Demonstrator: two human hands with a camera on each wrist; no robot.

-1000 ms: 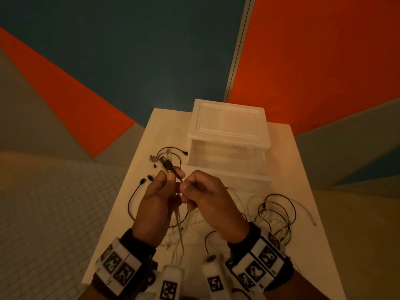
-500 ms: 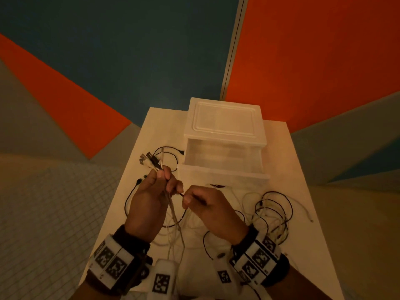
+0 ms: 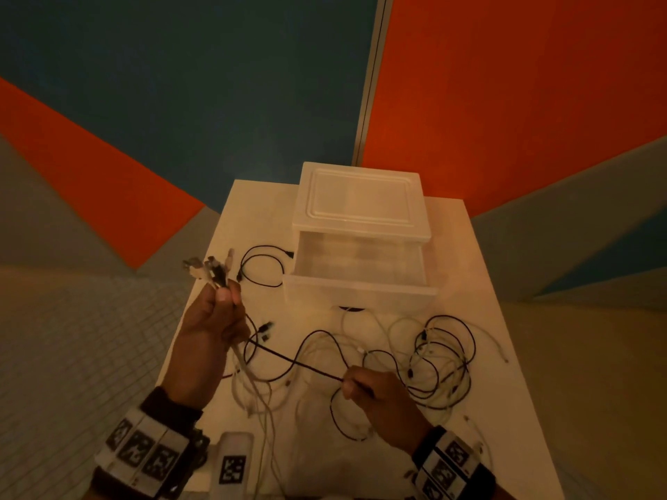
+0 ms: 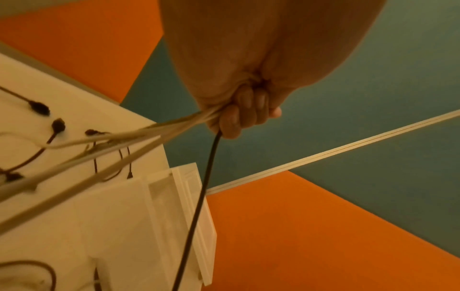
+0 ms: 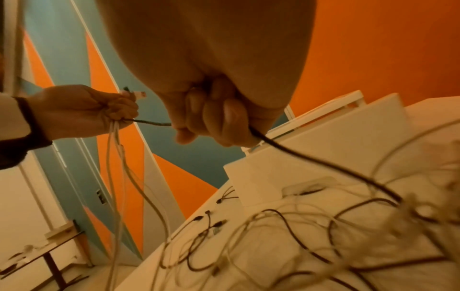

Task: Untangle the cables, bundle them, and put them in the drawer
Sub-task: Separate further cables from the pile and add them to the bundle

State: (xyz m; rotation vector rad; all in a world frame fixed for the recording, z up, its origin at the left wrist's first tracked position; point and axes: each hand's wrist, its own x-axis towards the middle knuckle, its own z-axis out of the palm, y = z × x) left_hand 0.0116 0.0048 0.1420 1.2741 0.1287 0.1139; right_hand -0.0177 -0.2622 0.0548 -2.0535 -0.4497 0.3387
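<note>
My left hand point(image 3: 216, 319) is raised over the table's left side and grips several cable ends; their plugs point(image 3: 209, 268) fan out above the fist. White cables point(image 4: 129, 137) hang down from it. A black cable point(image 3: 296, 362) runs taut from that fist to my right hand point(image 3: 361, 386), which pinches it low over the table point(image 5: 211, 122). A tangle of black and white cables point(image 3: 440, 359) lies on the table's right side. The white plastic drawer unit point(image 3: 361, 211) stands at the back, its drawer point(image 3: 357, 283) pulled open.
A separate black cable point(image 3: 261, 265) lies looped left of the drawer. The small white table point(image 3: 505, 409) has edges close on both sides. Orange and blue walls rise behind it. A low side table point(image 5: 37, 250) stands on the floor to the left.
My hands were together in front of the drawer. They have moved apart: the left rose and went left with the plugs, the right slid down and right along the black cable.
</note>
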